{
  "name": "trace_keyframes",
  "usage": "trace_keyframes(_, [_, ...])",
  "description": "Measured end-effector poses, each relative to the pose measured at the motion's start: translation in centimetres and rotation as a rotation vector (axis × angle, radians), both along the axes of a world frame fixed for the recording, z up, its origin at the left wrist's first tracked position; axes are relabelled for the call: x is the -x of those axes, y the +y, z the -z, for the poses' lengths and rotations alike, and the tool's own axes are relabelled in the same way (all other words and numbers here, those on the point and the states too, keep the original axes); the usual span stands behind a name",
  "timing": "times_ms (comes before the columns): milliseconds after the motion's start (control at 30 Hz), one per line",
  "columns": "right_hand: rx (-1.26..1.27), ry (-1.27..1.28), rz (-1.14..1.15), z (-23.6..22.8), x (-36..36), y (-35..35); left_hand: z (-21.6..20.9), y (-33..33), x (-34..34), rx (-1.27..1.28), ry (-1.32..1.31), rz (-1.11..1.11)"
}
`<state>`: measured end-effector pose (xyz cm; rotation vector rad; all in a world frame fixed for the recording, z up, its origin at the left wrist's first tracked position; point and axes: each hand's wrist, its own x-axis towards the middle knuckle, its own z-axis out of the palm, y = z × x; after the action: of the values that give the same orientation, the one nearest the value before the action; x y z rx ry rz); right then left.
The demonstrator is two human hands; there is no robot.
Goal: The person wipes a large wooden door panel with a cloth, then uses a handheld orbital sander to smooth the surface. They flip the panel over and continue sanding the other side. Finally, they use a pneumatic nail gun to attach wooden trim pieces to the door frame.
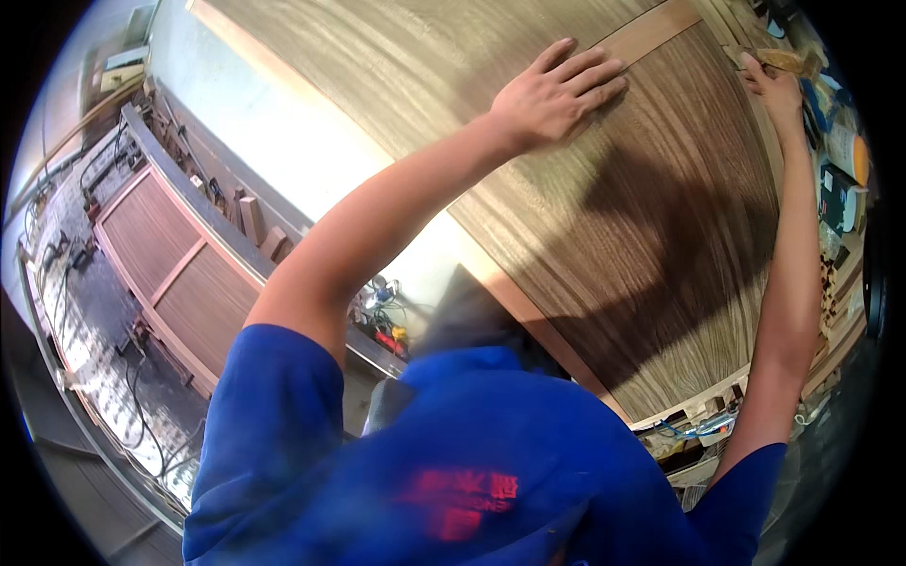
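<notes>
A large wood-grain panel in a paler wooden frame fills the upper right in front of me. My left hand lies flat on its face, fingers stretched out. Its fingertips reach beside the light crossbar. At the right edge of the panel, my right hand is closed on the frame rail, its fingertips on the rail and the rest of its fingers partly hidden. A tan, rough-looking piece sits just beyond that hand; its kind is unclear. My shadow falls across the panel's lower half.
On the left, a smaller framed panel lies on a cluttered bench with cables. Short wood blocks stand beside a dark rail. Red and yellow items lie below my left arm. Tools and an orange-and-white container crowd the right side.
</notes>
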<state>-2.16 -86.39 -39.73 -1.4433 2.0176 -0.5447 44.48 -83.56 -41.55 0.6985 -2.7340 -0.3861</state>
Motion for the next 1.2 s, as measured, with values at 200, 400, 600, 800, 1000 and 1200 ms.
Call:
trace_keyframes(200, [-0.046,-0.131,0.010,0.9,1.3,-1.2,1.2,1.0,0.1,0.081,-0.132,-0.050])
trace_keyframes(400, [-0.034,-0.129,0.033,0.6,1.6,-1.0,1.1,0.8,-0.1,0.053,-0.105,-0.029])
trace_keyframes(600, [0.161,0.062,0.081,-1.9,-3.4,3.3,-1.3,-0.5,1.2,-0.032,0.077,-0.013])
trace_keyframes(800, [0.410,-0.438,0.298,-2.2,-16.7,15.0,-1.7,0.8,0.7,-0.085,-0.125,-0.027])
trace_keyframes(1000, [0.314,-0.623,0.586,-2.8,-22.8,19.0,-2.8,-0.4,0.9,-0.192,-0.213,0.021])
trace_keyframes(1200, [0.423,-0.906,0.766,-2.2,-26.7,22.0,-1.9,-0.7,1.8,-0.128,-0.274,0.056])
